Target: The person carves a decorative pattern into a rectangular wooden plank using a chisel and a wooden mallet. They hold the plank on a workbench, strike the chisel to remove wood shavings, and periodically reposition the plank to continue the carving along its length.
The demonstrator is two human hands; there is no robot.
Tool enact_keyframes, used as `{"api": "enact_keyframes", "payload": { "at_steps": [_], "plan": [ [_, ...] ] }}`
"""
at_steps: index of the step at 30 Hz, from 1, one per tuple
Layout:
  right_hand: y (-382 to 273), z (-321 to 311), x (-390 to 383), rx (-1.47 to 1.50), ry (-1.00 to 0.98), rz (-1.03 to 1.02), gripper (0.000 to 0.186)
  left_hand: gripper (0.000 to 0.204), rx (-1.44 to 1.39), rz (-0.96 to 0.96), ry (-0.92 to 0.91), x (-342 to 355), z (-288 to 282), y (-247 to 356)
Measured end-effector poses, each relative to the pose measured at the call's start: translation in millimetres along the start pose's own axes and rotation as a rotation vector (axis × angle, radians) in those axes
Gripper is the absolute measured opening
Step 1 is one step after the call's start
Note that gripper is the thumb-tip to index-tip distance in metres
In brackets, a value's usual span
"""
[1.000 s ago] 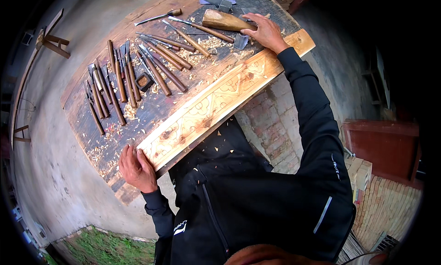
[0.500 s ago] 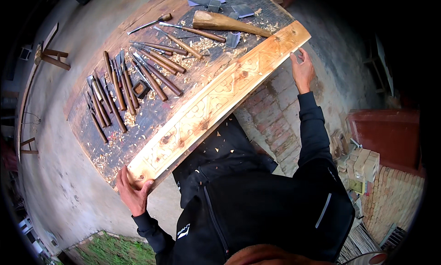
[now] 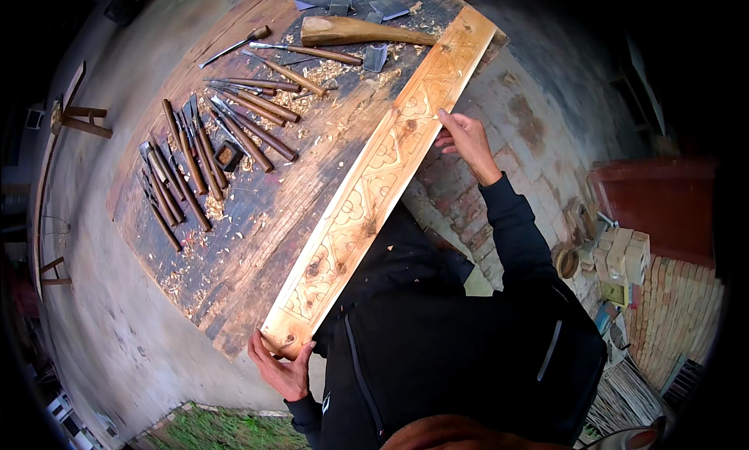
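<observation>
A long pale board (image 3: pixel 360 213) with pencilled or lightly incised floral and diamond patterns lies diagonally along the right side of the wooden workbench (image 3: pixel 257 263). My left hand (image 3: pixel 282 367) grips its near end, with fingers around the end and thumb at the corner. My right hand (image 3: pixel 466 143) holds the board's right edge about two thirds of the way up, thumb on top and fingers curled partly underneath. Left of the board lie several carving chisels (image 3: pixel 253 134) among shavings, a small dark square box (image 3: pixel 228 156) and a wooden mallet (image 3: pixel 359 32) near the far end.
Dark sanding blocks with purple sheets (image 3: pixel 376 58) sit by the mallet. A long wooden trestle (image 3: pixel 87 122) stands on the floor at left. On the right are a red-brown panel (image 3: pixel 653 212), stacked blocks (image 3: pixel 622 255) and slats (image 3: pixel 667 309). Grass (image 3: pixel 226 428) shows at the bottom left.
The board has swung steeper, its near end shifting right with my left hand and its far end moving up-left. My right hand left the mallet's area and moved down onto the board's edge.
</observation>
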State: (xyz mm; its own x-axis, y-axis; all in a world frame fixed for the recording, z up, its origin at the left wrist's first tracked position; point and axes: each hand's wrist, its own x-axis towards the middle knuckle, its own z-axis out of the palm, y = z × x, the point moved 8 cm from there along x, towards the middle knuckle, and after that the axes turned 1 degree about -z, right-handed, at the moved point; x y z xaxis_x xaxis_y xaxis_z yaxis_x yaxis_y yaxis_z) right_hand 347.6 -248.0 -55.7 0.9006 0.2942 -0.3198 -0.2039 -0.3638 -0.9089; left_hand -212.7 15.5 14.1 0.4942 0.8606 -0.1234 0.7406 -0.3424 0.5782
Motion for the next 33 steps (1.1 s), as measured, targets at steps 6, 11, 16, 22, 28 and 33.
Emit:
{"api": "enact_keyframes", "payload": {
  "at_steps": [6,11,16,22,28,33],
  "plan": [
    [14.2,28.9,-9.7,0.356,-0.076,0.109,0.061,0.109,-0.516,-0.124,0.145,-38.1,27.7,-13.6],
    [19.5,32.2,-7.7,0.322,-0.049,0.077,0.058,0.064,-1.180,-0.529,0.155,-30.5,42.6,-62.9],
    [4.8,42.4,-22.4,0.365,-0.082,0.026,0.056,0.060,-1.072,-0.208,0.057,-9.7,-5.9,-69.7],
    [-49.0,33.5,-39.8,0.338,-0.329,-0.020,0.095,0.045,-0.471,0.239,0.243,32.1,-154.5,-3.9],
    [-58.3,-9.9,-34.9,0.507,-0.067,-0.006,0.073,0.030,0.358,0.780,0.583,12.4,-154.5,73.9],
    [-41.6,-3.2,-33.0,0.405,-0.036,0.007,0.039,0.035,0.254,0.478,0.639,7.8,-82.4,4.0]
  ]
}}
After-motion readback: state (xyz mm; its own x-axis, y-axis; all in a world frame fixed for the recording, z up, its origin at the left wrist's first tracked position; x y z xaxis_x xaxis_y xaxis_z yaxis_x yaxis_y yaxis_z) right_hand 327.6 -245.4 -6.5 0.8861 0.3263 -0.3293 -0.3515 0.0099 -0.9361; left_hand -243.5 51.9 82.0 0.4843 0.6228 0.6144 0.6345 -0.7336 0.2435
